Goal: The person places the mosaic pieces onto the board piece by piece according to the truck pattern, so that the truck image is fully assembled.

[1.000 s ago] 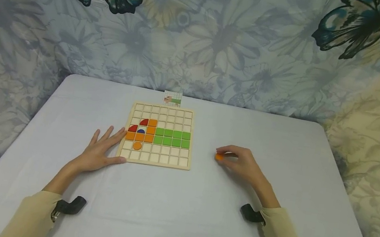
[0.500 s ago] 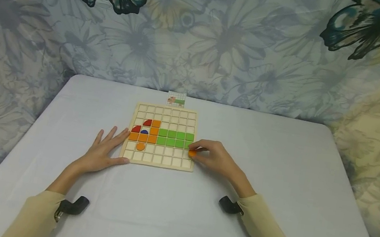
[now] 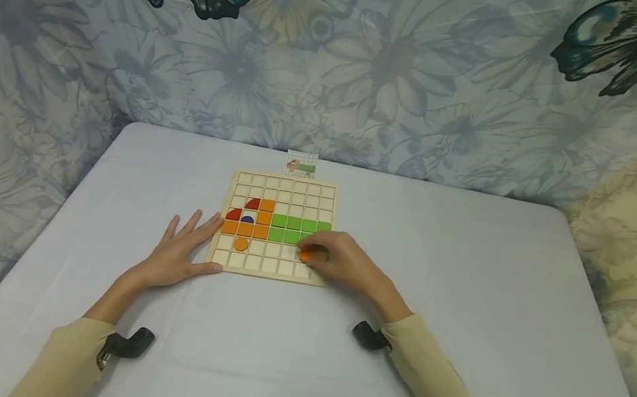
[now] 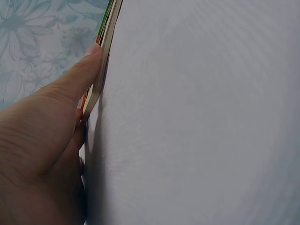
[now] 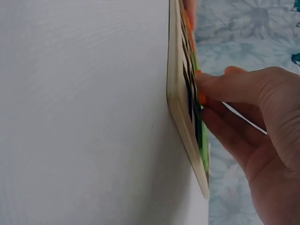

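Note:
A wooden grid board (image 3: 301,190) lies on the table, with colored tiles set in its cells. My left hand (image 3: 176,259) has its fingers spread at the board's left edge, its thumb on the near left corner. Between thumb and fingers my right hand (image 3: 346,261) pinches a small orange tile (image 3: 305,257), low over the board's right part, just below the green tiles (image 3: 293,223). Fingers partly cover this tile; its edge shows in the right wrist view (image 5: 202,99). A round orange tile (image 3: 241,244) sits in a cell at the lower left.
Orange square tiles (image 3: 263,218), red quarter-round tiles (image 3: 252,204) and a blue half-round tile (image 3: 247,219) fill cells on the board's left. A small printed card (image 3: 301,164) stands behind the board. White cloth (image 3: 439,258) covers the table; a flower-patterned curtain (image 3: 394,66) hangs behind.
My right hand has moved left from the bare tablecloth to over the board, carrying the orange tile. My left hand stays at the board's edge. The head view has shifted slightly.

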Available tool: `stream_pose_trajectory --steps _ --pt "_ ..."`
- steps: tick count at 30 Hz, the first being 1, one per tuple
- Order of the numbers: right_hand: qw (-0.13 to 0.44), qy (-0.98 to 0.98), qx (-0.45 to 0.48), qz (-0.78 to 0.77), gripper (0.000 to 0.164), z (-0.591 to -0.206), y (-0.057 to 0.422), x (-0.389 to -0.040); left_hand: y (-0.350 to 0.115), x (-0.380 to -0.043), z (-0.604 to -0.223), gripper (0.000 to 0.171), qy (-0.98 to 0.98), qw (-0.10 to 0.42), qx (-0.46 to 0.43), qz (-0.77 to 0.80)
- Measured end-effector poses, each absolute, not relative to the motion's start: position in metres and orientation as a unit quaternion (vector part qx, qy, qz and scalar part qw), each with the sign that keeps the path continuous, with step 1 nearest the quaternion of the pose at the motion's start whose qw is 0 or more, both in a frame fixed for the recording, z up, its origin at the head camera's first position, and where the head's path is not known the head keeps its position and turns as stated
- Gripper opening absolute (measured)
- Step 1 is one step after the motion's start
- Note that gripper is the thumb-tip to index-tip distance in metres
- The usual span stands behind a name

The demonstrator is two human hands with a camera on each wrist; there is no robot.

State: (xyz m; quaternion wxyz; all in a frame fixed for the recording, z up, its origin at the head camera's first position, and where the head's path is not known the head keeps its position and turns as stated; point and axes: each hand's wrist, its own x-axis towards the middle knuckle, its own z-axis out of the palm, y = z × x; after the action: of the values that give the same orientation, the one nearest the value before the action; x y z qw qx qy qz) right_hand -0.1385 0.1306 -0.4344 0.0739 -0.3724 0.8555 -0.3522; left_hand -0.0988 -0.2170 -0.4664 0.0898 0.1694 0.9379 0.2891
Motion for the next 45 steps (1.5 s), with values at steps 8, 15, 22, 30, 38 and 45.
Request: stream_pose_trajectory --steps 8,15,22,30,38,45 --pt "0.073 0.860 -0.372 -0.342 0.025 -0.435 0.127 -0.136 -0.218 -0.098 -0.464 0.097 0.939 0.105 0.169 0.281" --pt "0.068 0.857 -0.377 -0.344 0.025 -0.436 0.126 -0.138 -0.217 -0.098 -0.462 0.097 0.939 0.101 0.164 0.284" --pt "0.086 0.858 -0.365 -0.351 0.027 -0.435 0.126 -0.139 -0.216 -0.099 -0.463 0.097 0.939 0.106 0.165 0.284" --pt "0.066 0.862 -0.353 -0.359 0.023 -0.436 0.137 -0.141 -0.216 -0.101 -0.462 0.097 0.939 0.100 0.165 0.284" --pt "-0.010 0.946 -0.254 -0.198 0.068 -0.432 0.186 -0.148 -0.228 -0.109 -0.456 0.091 0.958 0.084 0.145 0.233" --pt "-0.003 0.983 -0.144 -0.113 0.088 -0.435 0.307 -0.164 -0.248 -0.141 -0.444 0.083 0.982 0.025 0.107 0.157"
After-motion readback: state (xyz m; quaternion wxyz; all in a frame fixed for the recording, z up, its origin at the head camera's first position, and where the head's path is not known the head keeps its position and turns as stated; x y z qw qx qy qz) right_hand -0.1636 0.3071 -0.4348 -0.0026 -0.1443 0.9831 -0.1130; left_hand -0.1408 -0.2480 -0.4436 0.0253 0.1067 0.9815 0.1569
